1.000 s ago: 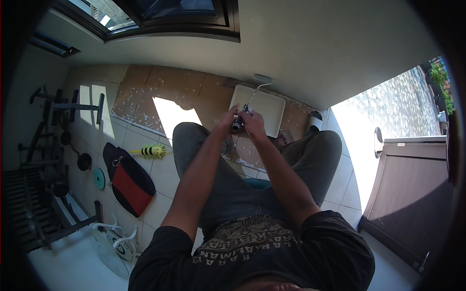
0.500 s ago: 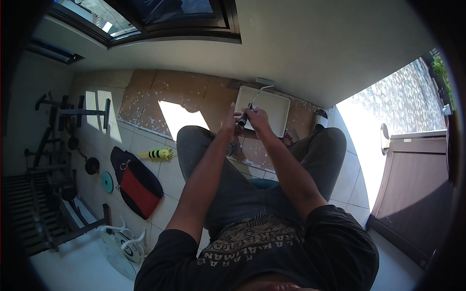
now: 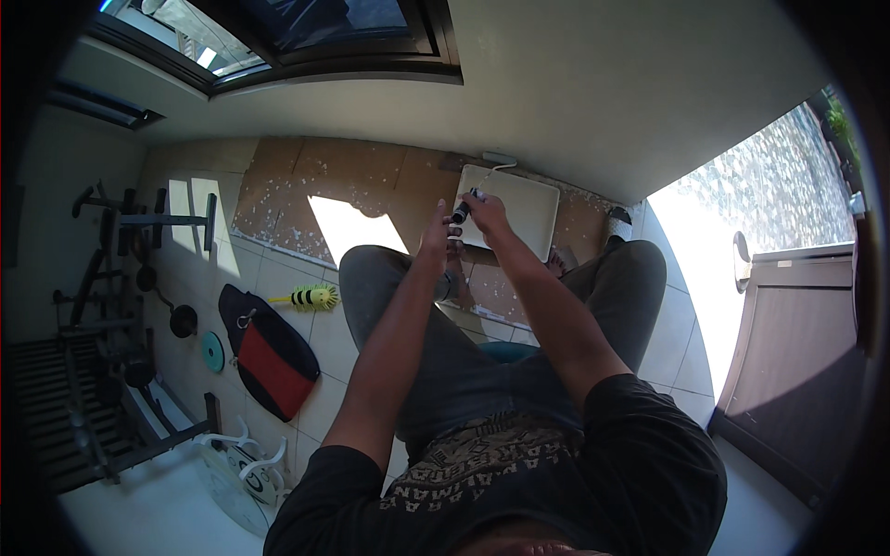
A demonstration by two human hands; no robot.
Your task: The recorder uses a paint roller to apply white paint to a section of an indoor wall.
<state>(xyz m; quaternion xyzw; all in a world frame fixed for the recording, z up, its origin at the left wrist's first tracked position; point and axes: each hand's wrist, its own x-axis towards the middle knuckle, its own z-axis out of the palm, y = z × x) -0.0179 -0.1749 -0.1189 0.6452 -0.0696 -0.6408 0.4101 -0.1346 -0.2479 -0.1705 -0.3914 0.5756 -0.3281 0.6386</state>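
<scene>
My right hand [image 3: 487, 215] is closed around the black handle of a paint roller [image 3: 471, 202]. The roller's thin bent frame reaches away to a pale roller head [image 3: 499, 157] at the foot of the wall. Beside the handle's near end is my left hand [image 3: 436, 236], its thumb pointing up and its fingers apart. Whether those fingers touch the handle is hard to see. An off-white paint tray [image 3: 540, 208] lies on the floor under and to the right of the roller.
Paint-spattered brown cardboard [image 3: 357, 176] covers the floor along the wall [image 3: 575, 102]. To the left lie a yellow-and-black bristly brush [image 3: 313, 297], a red-and-black bag [image 3: 278, 357] and a teal disc [image 3: 212, 352]. Exercise equipment [image 3: 139, 218] stands farther left; a brown door [image 3: 797, 343] stands right.
The roller handle and my right hand have shifted slightly up and left. My left hand stays beside the handle. The whole view has shifted a little.
</scene>
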